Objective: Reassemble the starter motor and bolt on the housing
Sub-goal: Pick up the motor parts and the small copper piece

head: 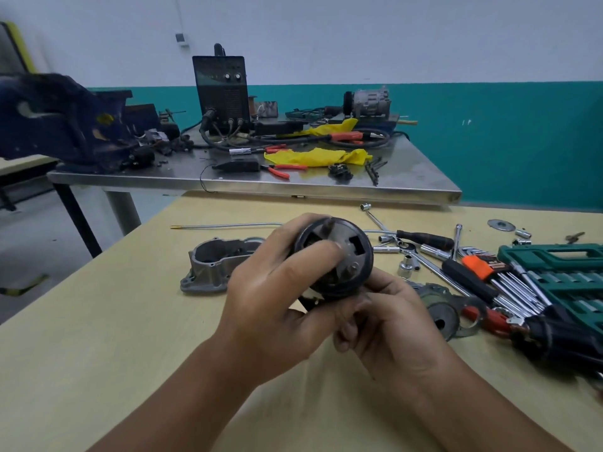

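While both hands grip the black motor body, left hand and right hand fingers curled round it, aluminium housing lies unbolted on the counter; early stage.

The black cylindrical motor body is raised above the desk, its open end facing up and showing a metal plate with a central shaft. The grey cast housing lies open side up just left of it, on the desk.
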Motion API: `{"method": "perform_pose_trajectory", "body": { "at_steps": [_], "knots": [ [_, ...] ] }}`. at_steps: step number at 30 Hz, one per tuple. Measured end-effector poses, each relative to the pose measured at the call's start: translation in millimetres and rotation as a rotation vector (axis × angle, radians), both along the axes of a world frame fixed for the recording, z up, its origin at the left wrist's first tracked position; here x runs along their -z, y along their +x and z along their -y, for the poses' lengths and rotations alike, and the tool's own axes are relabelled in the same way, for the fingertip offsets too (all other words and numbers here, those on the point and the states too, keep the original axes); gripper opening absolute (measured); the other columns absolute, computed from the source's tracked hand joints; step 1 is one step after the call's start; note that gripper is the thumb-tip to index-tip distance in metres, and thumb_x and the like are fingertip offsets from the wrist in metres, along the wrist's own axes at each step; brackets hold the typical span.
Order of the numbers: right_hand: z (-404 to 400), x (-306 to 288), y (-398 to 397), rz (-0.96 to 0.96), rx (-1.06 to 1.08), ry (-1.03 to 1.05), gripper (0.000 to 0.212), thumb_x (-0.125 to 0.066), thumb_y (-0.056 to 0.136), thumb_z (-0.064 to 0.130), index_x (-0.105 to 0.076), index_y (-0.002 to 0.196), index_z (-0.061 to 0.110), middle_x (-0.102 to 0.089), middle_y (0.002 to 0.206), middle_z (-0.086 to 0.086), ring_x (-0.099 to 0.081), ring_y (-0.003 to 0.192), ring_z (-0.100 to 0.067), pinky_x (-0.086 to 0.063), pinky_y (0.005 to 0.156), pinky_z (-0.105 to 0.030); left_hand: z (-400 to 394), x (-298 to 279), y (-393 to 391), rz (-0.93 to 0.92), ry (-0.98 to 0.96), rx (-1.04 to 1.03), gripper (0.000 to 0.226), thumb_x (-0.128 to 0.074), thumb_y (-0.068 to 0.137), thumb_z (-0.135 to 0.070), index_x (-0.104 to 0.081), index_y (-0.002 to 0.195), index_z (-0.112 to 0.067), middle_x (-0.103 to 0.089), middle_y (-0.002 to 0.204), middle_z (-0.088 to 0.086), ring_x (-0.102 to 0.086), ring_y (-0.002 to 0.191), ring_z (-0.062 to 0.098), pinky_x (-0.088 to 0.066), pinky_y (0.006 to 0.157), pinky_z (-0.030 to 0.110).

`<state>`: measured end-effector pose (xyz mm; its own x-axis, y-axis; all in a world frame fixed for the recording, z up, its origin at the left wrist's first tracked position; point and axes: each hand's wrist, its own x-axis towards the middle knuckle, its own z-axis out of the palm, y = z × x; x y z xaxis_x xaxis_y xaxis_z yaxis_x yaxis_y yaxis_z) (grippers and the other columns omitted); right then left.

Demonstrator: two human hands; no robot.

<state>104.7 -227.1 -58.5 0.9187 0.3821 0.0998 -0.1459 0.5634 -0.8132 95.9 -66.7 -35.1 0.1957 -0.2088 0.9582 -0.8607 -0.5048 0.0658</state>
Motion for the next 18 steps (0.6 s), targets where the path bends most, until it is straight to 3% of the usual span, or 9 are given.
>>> {"method": "perform_pose_trajectory", "body": {
  "at_steps": [4, 6, 8, 10, 12, 14, 16, 18],
  "knots": [
    [-0.8, -0.1, -1.8, -0.072, 0.021, 0.004, 0.037, -0.049, 0.076, -0.018, -0.075, 0.096, 0.000, -0.054, 0.058, -0.012, -0.044, 0.038, -0.016, -0.045, 0.041, -0.027, -1.7, 5.0, 1.3, -0.069, -0.102, -0.012, 0.057, -0.090, 0.078, -0.029, -0.058, 0.122, -0.012, -0.065, 0.123, 0.010, -0.068, 0.111, 0.021, -0.053, 0.090, 0.026],
    [-1.8, -1.4, -2.8, -0.075, 0.115, -0.117, 0.036, -0.045, 0.087, -0.019, -0.074, 0.099, 0.000, -0.058, 0.059, -0.013, -0.046, 0.037, -0.019, -0.045, 0.039, -0.028, -2.6, 7.4, 2.7, -0.135, -0.206, -0.012, 0.057, -0.088, 0.080, -0.034, -0.058, 0.126, -0.019, -0.068, 0.119, 0.002, -0.071, 0.105, 0.022, -0.058, 0.086, 0.030],
    [-0.1, -0.5, -4.2, 0.062, 0.339, -0.443, 0.032, -0.054, 0.091, -0.008, -0.075, 0.099, 0.014, -0.070, 0.072, -0.004, -0.054, 0.040, -0.020, -0.046, 0.041, -0.029, -5.2, 9.3, 6.9, -0.208, -0.293, -0.030, 0.057, -0.087, 0.078, -0.034, -0.058, 0.126, -0.026, -0.068, 0.117, -0.012, -0.071, 0.103, 0.016, -0.058, 0.085, 0.027],
    [2.7, -1.0, -8.3, 0.411, 0.556, -0.925, 0.018, -0.063, 0.089, 0.012, -0.073, 0.097, 0.024, -0.071, 0.082, 0.007, -0.063, 0.057, -0.014, -0.050, 0.054, -0.028, -10.0, 13.4, 15.6, -0.273, -0.333, -0.096, 0.054, -0.087, 0.076, -0.035, -0.060, 0.123, -0.031, -0.064, 0.113, -0.032, -0.067, 0.102, 0.000, -0.052, 0.086, 0.014],
    [0.7, -1.8, -15.0, 0.725, 0.463, -1.295, 0.016, -0.061, 0.087, 0.031, -0.070, 0.100, 0.026, -0.068, 0.088, 0.007, -0.064, 0.080, -0.015, -0.053, 0.070, -0.031, -14.6, 21.2, 26.7, -0.351, -0.346, -0.165, 0.054, -0.090, 0.073, -0.033, -0.061, 0.119, -0.035, -0.063, 0.107, -0.041, -0.062, 0.099, -0.012, -0.047, 0.086, 0.006],
    [-3.3, -2.0, -18.7, 0.800, 0.293, -1.503, 0.028, -0.058, 0.087, 0.045, -0.067, 0.106, 0.027, -0.064, 0.097, 0.005, -0.062, 0.095, -0.022, -0.054, 0.078, -0.036, -15.4, 31.5, 38.3, -0.442, -0.354, -0.198, 0.054, -0.093, 0.072, -0.028, -0.062, 0.115, -0.038, -0.063, 0.104, -0.041, -0.060, 0.098, -0.016, -0.045, 0.086, 0.004],
    [-7.1, 1.0, -19.0, 0.843, 0.189, -1.605, 0.031, -0.063, 0.086, 0.051, -0.067, 0.104, 0.026, -0.057, 0.100, 0.003, -0.058, 0.102, -0.026, -0.048, 0.076, -0.035, -12.6, 40.4, 48.9, -0.510, -0.351, -0.224, 0.051, -0.093, 0.072, -0.027, -0.062, 0.110, -0.039, -0.065, 0.102, -0.035, -0.060, 0.097, -0.015, -0.046, 0.085, 0.005],
    [-7.6, 2.9, -18.3, 0.847, 0.127, -1.604, 0.029, -0.068, 0.088, 0.049, -0.069, 0.104, 0.025, -0.052, 0.102, 0.002, -0.055, 0.105, -0.027, -0.039, 0.075, -0.034, -8.5, 45.3, 57.4, -0.591, -0.343, -0.263, 0.050, -0.092, 0.073, -0.031, -0.062, 0.111, -0.039, -0.067, 0.104, -0.025, -0.061, 0.097, -0.006, -0.053, 0.089, 0.018]
  ]
}}
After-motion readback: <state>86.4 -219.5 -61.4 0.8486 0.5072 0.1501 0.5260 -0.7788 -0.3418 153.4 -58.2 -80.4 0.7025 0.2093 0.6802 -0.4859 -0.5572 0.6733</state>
